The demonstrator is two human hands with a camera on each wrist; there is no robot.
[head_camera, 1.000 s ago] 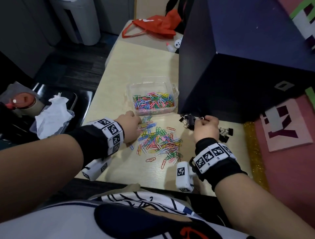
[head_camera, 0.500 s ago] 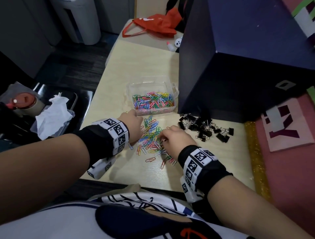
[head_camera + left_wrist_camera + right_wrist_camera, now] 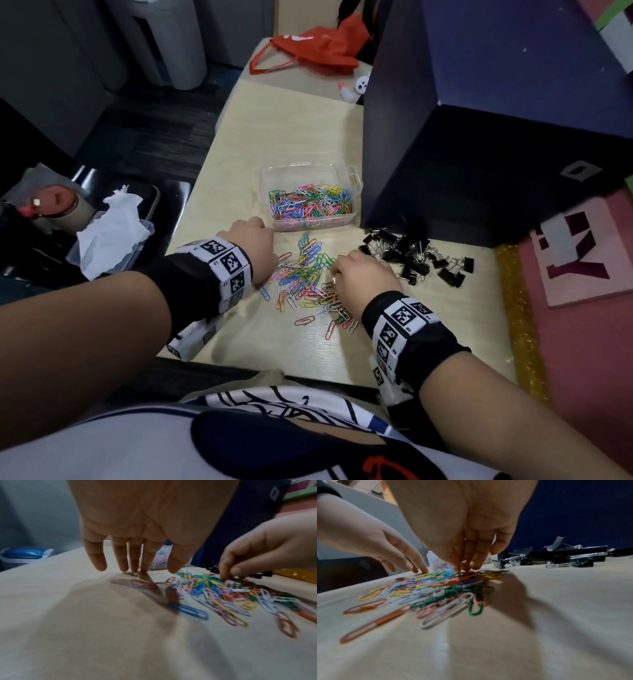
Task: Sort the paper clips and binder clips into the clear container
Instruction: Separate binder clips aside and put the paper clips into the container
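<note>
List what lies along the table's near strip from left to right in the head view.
Left hand → loose pile of coloured paper clips → right hand → heap of black binder clips → gold glitter strip.

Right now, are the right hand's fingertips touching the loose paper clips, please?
Touching: the right wrist view shows the right hand fingertips pressed onto the paper clips.

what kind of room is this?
Probably an office or workroom: a pale wooden desk with coloured paper clips, black binder clips, and a white-and-blue lidded bin beside it.
</note>
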